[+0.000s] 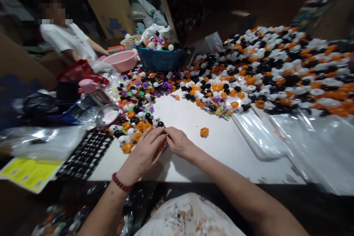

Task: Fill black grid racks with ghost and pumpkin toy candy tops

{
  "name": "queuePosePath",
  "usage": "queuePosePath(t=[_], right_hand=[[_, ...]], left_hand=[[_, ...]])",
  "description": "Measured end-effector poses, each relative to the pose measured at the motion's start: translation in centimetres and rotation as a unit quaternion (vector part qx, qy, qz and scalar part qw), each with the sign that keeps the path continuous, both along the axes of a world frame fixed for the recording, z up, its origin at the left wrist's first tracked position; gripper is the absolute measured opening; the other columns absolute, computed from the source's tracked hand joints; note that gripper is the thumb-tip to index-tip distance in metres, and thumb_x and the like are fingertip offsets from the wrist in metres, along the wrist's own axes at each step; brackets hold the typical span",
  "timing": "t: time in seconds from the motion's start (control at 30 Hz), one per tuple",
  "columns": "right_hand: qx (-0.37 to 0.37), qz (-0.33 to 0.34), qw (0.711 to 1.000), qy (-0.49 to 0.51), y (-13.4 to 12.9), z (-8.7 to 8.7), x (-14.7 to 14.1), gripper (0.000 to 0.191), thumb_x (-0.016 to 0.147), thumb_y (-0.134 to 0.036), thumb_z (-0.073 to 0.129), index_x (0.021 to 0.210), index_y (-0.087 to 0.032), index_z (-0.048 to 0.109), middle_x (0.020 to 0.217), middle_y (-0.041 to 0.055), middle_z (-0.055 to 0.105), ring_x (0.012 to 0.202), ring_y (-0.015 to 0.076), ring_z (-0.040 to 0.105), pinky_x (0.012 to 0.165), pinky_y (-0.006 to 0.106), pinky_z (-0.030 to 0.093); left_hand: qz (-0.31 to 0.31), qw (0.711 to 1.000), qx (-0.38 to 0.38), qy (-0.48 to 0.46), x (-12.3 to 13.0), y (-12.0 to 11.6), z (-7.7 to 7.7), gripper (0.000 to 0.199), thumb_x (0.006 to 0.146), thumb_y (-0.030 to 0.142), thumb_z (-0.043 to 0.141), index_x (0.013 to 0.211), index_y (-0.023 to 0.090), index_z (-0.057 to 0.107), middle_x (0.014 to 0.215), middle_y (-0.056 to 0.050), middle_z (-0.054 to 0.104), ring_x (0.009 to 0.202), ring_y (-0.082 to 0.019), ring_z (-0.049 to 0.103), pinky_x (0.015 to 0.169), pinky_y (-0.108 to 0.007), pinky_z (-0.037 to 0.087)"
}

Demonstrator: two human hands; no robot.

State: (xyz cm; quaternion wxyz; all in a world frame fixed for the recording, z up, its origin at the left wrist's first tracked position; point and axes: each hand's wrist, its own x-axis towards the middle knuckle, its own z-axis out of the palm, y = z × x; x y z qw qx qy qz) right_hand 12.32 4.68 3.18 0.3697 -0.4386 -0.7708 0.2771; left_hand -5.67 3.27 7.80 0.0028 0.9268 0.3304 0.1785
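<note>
My left hand (145, 151), a dark red bead bracelet on its wrist, meets my right hand (179, 142) over the white table (177, 114). Both have their fingers curled and pressed together at the tips. Whatever they hold is mostly hidden; only a dark edge shows beneath the fingers. Beside my left hand lies a cluster of small orange, black and white plastic pieces (127, 148). One orange pumpkin-shaped piece (204, 132) sits alone to the right of my right hand.
A large heap of orange, black and white pieces (276, 62) covers the back right. Clear plastic bags (260, 136) lie at right. A blue basket (160, 59), a pink basin (121, 61) and a pink-lidded flask (94, 90) stand behind. A black grid (85, 153) lies left; a person in white (69, 40) is beyond.
</note>
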Motion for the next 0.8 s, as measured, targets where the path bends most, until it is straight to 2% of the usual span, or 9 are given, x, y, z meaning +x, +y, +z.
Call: queuePosePath(t=[0.13,0.23,0.33,0.4,0.47,0.57,0.7,0.8], right_hand=[[0.004,0.01,0.999,0.038,-0.2,-0.7,0.5,0.023,0.087,-0.006,0.049,0.102,-0.019,0.061,0.097,0.0062,0.057,0.089,0.0179,0.058,0.081,0.03,0.049],[0.008,0.01,0.998,0.058,-0.4,-0.9,0.7,0.021,0.087,-0.008,0.05,0.101,-0.019,0.06,0.098,0.0061,0.058,0.088,0.0182,0.058,0.079,0.031,0.05],[-0.003,-0.014,0.996,0.086,-0.8,-0.5,1.0,0.016,0.09,-0.014,0.051,0.102,-0.02,0.059,0.096,0.0048,0.062,0.081,0.0166,0.061,0.077,0.031,0.05],[-0.029,-0.043,0.993,0.103,-1.2,0.1,1.3,0.011,0.093,-0.021,0.052,0.101,-0.02,0.059,0.091,0.0029,0.065,0.075,0.0156,0.061,0.072,0.03,0.049],[-0.046,-0.076,0.99,0.107,-1.5,0.5,1.9,0.01,0.095,-0.029,0.054,0.099,-0.021,0.059,0.084,0.0011,0.066,0.07,0.0153,0.061,0.068,0.029,0.049],[-0.001,-0.134,0.988,0.078,-1.9,0.6,3.0,0.013,0.094,-0.033,0.057,0.096,-0.021,0.058,0.082,0.0016,0.065,0.071,0.0161,0.06,0.069,0.029,0.049],[0.135,-0.171,0.975,-0.049,-1.7,-0.6,5.2,0.015,0.096,-0.028,0.051,0.104,-0.018,0.06,0.091,0.0076,0.066,0.084,0.0218,0.06,0.079,0.036,0.048],[0.187,-0.188,0.948,-0.175,-0.8,-2.2,6.9,0.021,0.097,-0.024,0.048,0.111,-0.016,0.061,0.093,0.0111,0.066,0.089,0.0251,0.058,0.081,0.038,0.045]], left_hand=[[0.019,1.0,0.016,0.011,0.2,-0.8,0.0,0.04,0.094,0.015,0.049,0.134,0.018,0.05,0.147,-0.014,0.05,0.138,-0.025,0.045,0.119,-0.051,0.036],[0.028,0.998,0.055,-0.002,0.5,-1.9,0.6,0.045,0.094,0.015,0.051,0.138,0.017,0.047,0.148,-0.015,0.049,0.141,-0.027,0.042,0.118,-0.054,0.036],[-0.003,0.993,0.102,-0.052,0.5,-3.8,1.3,0.047,0.092,0.017,0.054,0.139,0.014,0.048,0.143,-0.017,0.054,0.141,-0.027,0.042,0.116,-0.054,0.039],[-0.045,0.985,0.131,-0.107,0.3,-5.3,1.2,0.043,0.09,0.018,0.058,0.132,0.011,0.054,0.132,-0.017,0.063,0.136,-0.028,0.048,0.112,-0.051,0.044],[-0.08,0.974,0.153,-0.149,-0.2,-6.9,0.3,0.034,0.088,0.018,0.059,0.121,0.009,0.061,0.115,-0.017,0.071,0.126,-0.027,0.057,0.105,-0.047,0.051],[-0.089,0.97,0.149,-0.169,-1.3,-9.0,-1.8,0.022,0.087,0.019,0.059,0.105,0.009,0.066,0.097,-0.014,0.075,0.105,-0.025,0.067,0.093,-0.042,0.057],[-0.021,0.976,0.096,-0.197,-3.0,-10.6,-4.6,0.014,0.083,0.012,0.061,0.097,0.012,0.065,0.089,-0.012,0.073,0.091,-0.023,0.068,0.085,-0.041,0.057],[0.047,0.97,0.061,-0.229,-4.2,-11.1,-6.6,0.016,0.083,0.007,0.06,0.095,0.015,0.063,0.087,-0.008,0.07,0.085,-0.02,0.065,0.082,-0.039,0.055]])
